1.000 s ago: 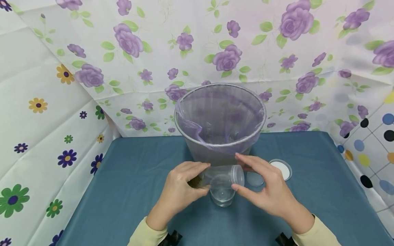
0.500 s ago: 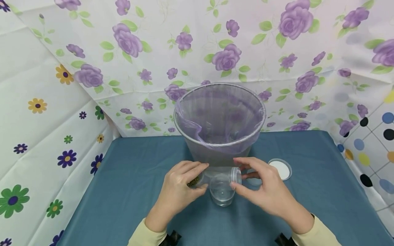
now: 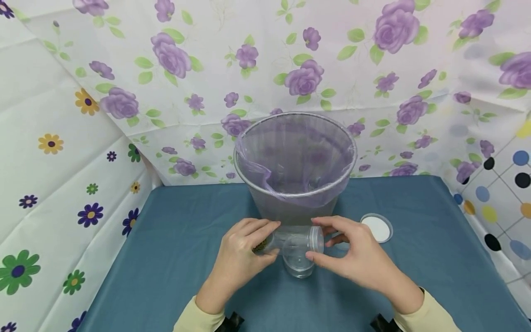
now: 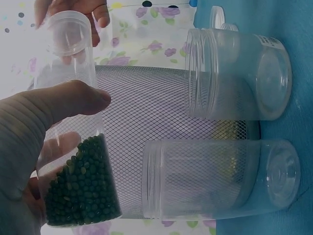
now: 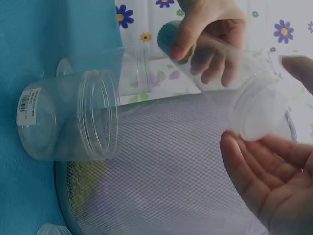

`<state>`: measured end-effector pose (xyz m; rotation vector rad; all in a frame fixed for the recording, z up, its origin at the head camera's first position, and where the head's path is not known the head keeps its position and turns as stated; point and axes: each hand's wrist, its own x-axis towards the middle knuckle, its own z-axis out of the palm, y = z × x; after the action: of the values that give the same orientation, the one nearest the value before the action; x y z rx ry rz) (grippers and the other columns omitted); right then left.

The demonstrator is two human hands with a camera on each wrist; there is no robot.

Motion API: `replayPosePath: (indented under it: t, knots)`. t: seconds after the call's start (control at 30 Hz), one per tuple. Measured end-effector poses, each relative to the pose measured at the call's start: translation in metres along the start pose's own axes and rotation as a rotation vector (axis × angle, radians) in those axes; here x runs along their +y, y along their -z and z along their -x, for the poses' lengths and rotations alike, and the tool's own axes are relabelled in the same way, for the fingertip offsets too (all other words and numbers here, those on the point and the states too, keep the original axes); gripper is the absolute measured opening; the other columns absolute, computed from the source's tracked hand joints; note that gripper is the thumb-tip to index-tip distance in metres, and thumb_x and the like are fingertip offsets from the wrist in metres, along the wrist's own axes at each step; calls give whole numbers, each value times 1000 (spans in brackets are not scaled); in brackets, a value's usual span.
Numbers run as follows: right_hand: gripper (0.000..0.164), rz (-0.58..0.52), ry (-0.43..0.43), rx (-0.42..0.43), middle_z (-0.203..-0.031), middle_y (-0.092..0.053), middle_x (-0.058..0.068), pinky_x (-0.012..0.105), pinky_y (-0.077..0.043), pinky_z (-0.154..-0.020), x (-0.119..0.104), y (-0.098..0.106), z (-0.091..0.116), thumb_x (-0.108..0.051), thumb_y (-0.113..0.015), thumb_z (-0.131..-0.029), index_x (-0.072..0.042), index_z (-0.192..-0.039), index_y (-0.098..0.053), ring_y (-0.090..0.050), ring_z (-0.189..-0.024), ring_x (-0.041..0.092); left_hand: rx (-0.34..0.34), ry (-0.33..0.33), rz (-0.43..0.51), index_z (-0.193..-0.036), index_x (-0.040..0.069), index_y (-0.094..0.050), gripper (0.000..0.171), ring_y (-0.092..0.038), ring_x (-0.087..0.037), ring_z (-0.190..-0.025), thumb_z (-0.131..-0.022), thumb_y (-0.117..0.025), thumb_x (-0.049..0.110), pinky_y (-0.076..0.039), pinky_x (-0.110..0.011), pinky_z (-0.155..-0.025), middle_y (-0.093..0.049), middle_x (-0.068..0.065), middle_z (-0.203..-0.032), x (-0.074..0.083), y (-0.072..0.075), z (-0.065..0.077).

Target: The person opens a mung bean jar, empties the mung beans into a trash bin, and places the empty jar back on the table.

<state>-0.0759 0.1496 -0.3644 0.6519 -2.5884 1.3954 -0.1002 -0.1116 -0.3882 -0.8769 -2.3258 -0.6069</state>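
Note:
My left hand [image 3: 244,251] grips the closed end of a clear plastic jar [image 3: 290,237], held sideways above the table. Dark green beans [image 4: 85,188] lie heaped in that end. At the other end is a translucent lid [image 5: 257,110], pinched by the thumb and fingertips of my right hand [image 3: 361,246]. Two clear jars without lids stand below: one jar [image 4: 220,178] sits under the held jar, and a second jar [image 5: 68,117] bears a barcode label. In the head view my right hand mostly hides the labelled jar.
Behind the jars stands a mesh wastebasket [image 3: 286,211] lined with a thin purple bag [image 3: 269,173]. A round clear lid with a white disc [image 3: 376,228] lies on the blue tablecloth [image 3: 186,230] at right. Flowered sheets [image 3: 207,69] hang behind.
My right hand has shifted slightly left and its fingers have moved on the lid. The jar's lid end has swung a little left. My left hand keeps its hold.

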Motion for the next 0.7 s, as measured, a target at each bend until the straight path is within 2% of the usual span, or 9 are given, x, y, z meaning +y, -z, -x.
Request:
replayPosePath:
  t: [0.07, 0.17, 0.27, 0.37, 0.5, 0.6, 0.7]
  knots:
    - [45, 15, -46, 21, -108, -64, -14, 21, -55, -67, -1, -1, -1, -46, -70, -79, -31, -120, -58, -63, -82, 0, 1, 1, 3, -119, 27, -65, 58, -60, -10, -97, -65, -83, 23, -53, -27, -82, -68, 7, -106, 0, 0, 0]
    - [37, 37, -125, 31, -90, -68, -14, 20, -54, -64, -2, -2, -2, -51, -64, -82, -28, -111, -63, -63, -70, -2, -1, 0, 2, -119, 26, -65, 56, -60, -11, -97, -65, -82, 23, -53, -28, -82, -68, 7, -106, 1, 0, 0]
    - [33, 28, -145, 5, -77, -67, -14, 21, -54, -61, -2, -1, -2, -52, -65, -81, -28, -104, -65, -63, -65, 0, -10, -3, -9, -119, 25, -65, 55, -60, -11, -97, -66, -82, 23, -53, -28, -82, -68, 7, -106, 1, 0, 1]
    - [35, 25, -98, -10, -84, -66, -16, 23, -55, -64, 0, 0, 0, -51, -69, -77, -31, -105, -63, -63, -71, 1, -20, -2, -26, -119, 27, -65, 55, -60, -10, -98, -66, -82, 23, -53, -28, -83, -68, 7, -106, 1, 0, 2]
    - [48, 49, -44, -22, -107, -61, -18, 22, -55, -70, 1, 3, 0, -51, -71, -75, -34, -118, -55, -61, -85, 0, -13, 2, -21, -121, 28, -63, 58, -60, -10, -97, -66, -82, 24, -53, -28, -83, -68, 7, -106, 0, -1, 4]
    - [50, 47, -75, -24, -114, -59, -16, 22, -54, -71, 1, 4, -1, -50, -67, -80, -33, -124, -51, -61, -87, 0, -11, 2, -14, -122, 29, -63, 58, -60, -10, -98, -67, -81, 25, -53, -27, -83, -68, 7, -106, -1, -1, 4]
    - [41, 38, -142, -25, -105, -64, -17, 22, -54, -69, 0, 3, -2, -51, -60, -85, -31, -120, -56, -62, -81, -1, -16, -1, -10, -122, 29, -62, 57, -59, -10, -98, -68, -81, 25, -53, -27, -82, -68, 8, -106, 0, -2, 3]
